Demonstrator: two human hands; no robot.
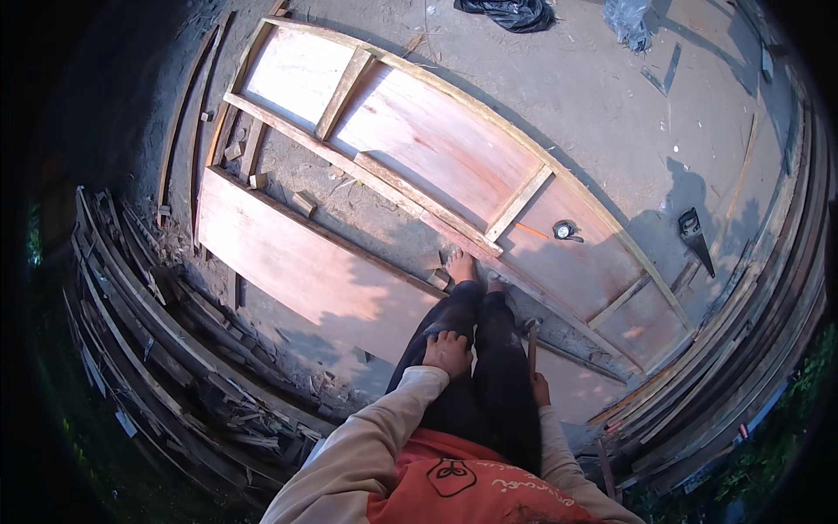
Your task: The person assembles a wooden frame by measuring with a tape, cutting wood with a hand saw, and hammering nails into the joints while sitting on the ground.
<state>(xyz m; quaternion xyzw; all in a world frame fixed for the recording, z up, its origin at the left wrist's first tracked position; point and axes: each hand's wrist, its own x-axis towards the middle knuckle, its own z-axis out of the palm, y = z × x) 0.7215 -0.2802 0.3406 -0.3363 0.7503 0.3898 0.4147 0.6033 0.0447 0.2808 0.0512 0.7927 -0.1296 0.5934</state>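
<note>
My left hand (449, 354) rests on my left thigh with its fingers stretched out, holding nothing. Down by my right leg, my right hand (541, 389) is closed around the wooden handle of a hammer (532, 345), its metal head upward. A large plywood panel framed with wooden battens (436, 135) lies on the ground beyond my bare feet, which are at its near edge. On this panel are a round tape measure (566, 230) and an orange pencil (530, 230). A second plywood panel (288, 253) lies nearer, partly hidden by my legs.
Stacked timber lies on the left (175, 341) and curves along the right (742, 367). A handsaw (692, 234) and a metal square (665, 70) are on the ground to the right. Small wood blocks (304, 203) sit between the panels. A black plastic bag (515, 12) lies far off.
</note>
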